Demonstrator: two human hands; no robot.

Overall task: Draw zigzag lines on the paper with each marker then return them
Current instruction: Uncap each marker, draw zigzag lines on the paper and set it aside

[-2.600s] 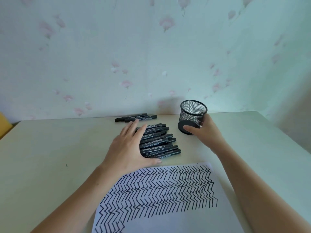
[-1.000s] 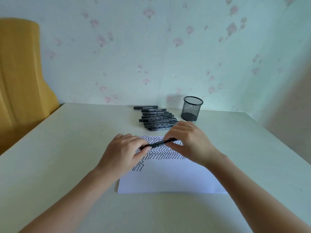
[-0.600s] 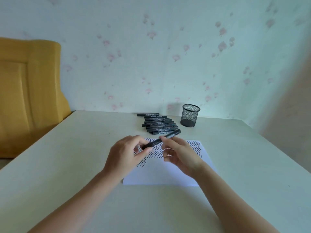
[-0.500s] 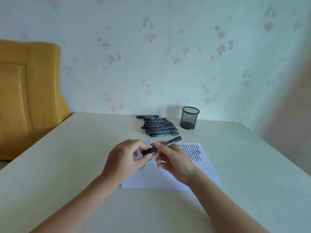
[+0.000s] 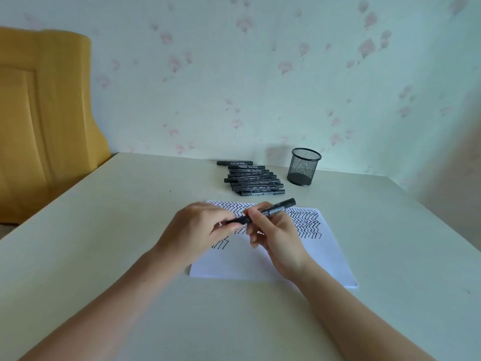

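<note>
Step in hand: while both hands hold 1 marker [image 5: 263,212] above the paper [image 5: 260,267], the job looks to be uncapping it, ahead of a fresh zigzag line; the cap seems still on, though the joint is hidden behind fingers.
Left hand [image 5: 197,231]: its grip is clamped on the marker's nearer, lower end, thumb and fingers pinching what is probably the cap.
Right hand [image 5: 276,235]: its grip is curled round the barrel near the middle, with the far end sticking out up and to the right.
Marker position: in the air, tilted, over the upper part of the sheet and not touching it.
Paper: flat on the surface [image 5: 104,256], its far half filled with black zigzag rows [image 5: 307,222], its near half blank.
Other markers: a pile of markers [image 5: 253,179] lies side by side beyond the paper; I cannot count them reliably.
Pen holder [image 5: 303,166]: a black mesh cup stands upright just beside the pile, on its right, near the wall; nothing shows above its rim.
Progress: judging by the filled rows, the drawing is well along, while the return of the markers appears barely begun.
Next move: pull the 2 hands apart along the barrel, keep the cap in the left, turn the tip down and bring it to the blank area below the last row.
</note>
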